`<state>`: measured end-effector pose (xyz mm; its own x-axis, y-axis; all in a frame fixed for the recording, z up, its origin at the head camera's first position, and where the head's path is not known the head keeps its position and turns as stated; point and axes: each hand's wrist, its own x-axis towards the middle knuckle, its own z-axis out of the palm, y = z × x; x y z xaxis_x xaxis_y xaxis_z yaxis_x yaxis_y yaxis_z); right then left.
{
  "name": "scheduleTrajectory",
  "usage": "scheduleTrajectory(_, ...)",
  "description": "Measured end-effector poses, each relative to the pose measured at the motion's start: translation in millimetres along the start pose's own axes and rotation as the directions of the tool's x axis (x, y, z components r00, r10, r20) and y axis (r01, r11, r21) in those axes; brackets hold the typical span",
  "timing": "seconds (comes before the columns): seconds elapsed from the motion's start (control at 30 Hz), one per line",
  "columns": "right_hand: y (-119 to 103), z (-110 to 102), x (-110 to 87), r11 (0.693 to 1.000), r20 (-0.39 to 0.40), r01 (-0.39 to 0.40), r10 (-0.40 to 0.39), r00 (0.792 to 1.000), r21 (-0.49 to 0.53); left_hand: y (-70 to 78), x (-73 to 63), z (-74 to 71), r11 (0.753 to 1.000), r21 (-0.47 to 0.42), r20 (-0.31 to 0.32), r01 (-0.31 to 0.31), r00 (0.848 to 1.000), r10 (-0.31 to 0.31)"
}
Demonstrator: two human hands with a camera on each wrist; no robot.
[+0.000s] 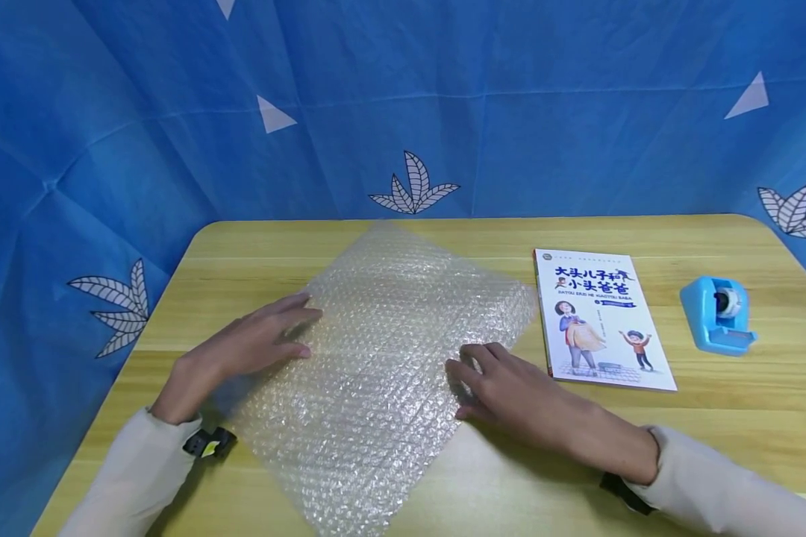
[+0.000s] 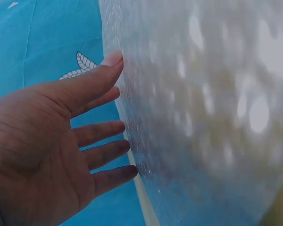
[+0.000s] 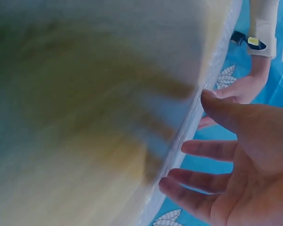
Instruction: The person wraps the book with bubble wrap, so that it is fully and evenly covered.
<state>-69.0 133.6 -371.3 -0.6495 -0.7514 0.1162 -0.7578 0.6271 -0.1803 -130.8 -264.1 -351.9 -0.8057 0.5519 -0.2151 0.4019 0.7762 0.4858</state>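
A sheet of clear bubble wrap (image 1: pixel 376 358) lies on the table, turned so one corner points to the back edge. My left hand (image 1: pixel 258 339) is at its left side, fingers spread and extended, fingertips right at the plastic. In the left wrist view the left hand (image 2: pixel 52 136) shows an empty palm beside the bubble wrap (image 2: pixel 193 103). On the right edge rests my right hand (image 1: pixel 510 391), its fingers gently bent with the tips touching the sheet. The right wrist view shows the right hand (image 3: pixel 245 160) with nothing gripped, fingertips along the wrap's edge.
A white picture book (image 1: pixel 601 321) lies face up right of the bubble wrap, its lower left near the right hand. Farther right stands a blue tape dispenser (image 1: pixel 717 315). A blue patterned cloth (image 1: pixel 510 134) hangs behind the wooden table (image 1: pixel 732 425).
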Motion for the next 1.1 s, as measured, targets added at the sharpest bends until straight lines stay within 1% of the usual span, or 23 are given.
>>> scheduleTrajectory(0.13, -2.8, 0.3, 0.8, 1.000, -0.003, 0.021, -0.021, 1.000, 0.006, -5.5, -1.1, -2.1, 1.000, -0.003, -0.011, -0.008, 1.000, 0.008)
scheduleTrajectory(0.27, -3.8, -0.2, 1.2, 1.000, -0.008, 0.022, -0.021, 1.000, 0.015, -8.0, -1.8, -2.6, 1.000, -0.014, -0.012, -0.010, 1.000, 0.010)
scheduleTrajectory(0.37, -4.6, -1.5, 0.3, 0.999, -0.005, 0.008, -0.008, 1.000, 0.039, -6.8, -2.5, -2.4, 1.000, -0.020, -0.011, -0.007, 1.000, 0.006)
scheduleTrajectory(0.47, -5.5, -3.1, -1.5, 0.997, -0.005, -0.001, 0.001, 1.000, 0.075, -2.1, -3.4, -1.9, 1.000, -0.009, -0.013, -0.011, 1.000, 0.011)
scheduleTrajectory(0.6, -7.0, -6.4, -4.9, 0.995, -0.052, 0.021, -0.016, 0.998, 0.092, 8.7, -4.6, -1.3, 0.999, 0.030, -0.021, -0.028, 0.999, 0.028)
scheduleTrajectory(0.7, -8.7, -11.4, -8.2, 0.996, -0.098, 0.024, -0.015, 0.995, 0.088, 20.4, -3.4, -0.6, 0.997, 0.061, -0.036, -0.041, 0.998, 0.043)
scheduleTrajectory(0.8, -8.8, -18.6, -12.8, 0.994, -0.103, -0.023, 0.033, 0.994, 0.104, 32.1, 0.9, 2.6, 0.994, 0.084, -0.059, -0.069, 0.995, 0.074)
scheduleTrajectory(0.9, -3.3, -25.3, -19.7, 0.989, -0.105, -0.082, 0.096, 0.990, 0.124, 43.0, 9.4, 6.3, 0.992, 0.092, -0.069, -0.089, 0.993, 0.096)
scheduleTrajectory(1.0, 7.4, -29.6, -30.2, 0.982, -0.142, -0.130, 0.150, 0.978, 0.137, 53.7, 19.5, 7.9, 0.992, 0.083, -0.058, -0.092, 0.994, 0.097)
scheduleTrajectory(1.1, 19.2, -31.8, -42.5, 0.971, -0.172, -0.194, 0.217, 0.961, 0.140, 64.0, 28.1, 7.8, 0.993, 0.081, -0.050, -0.088, 0.995, 0.092)
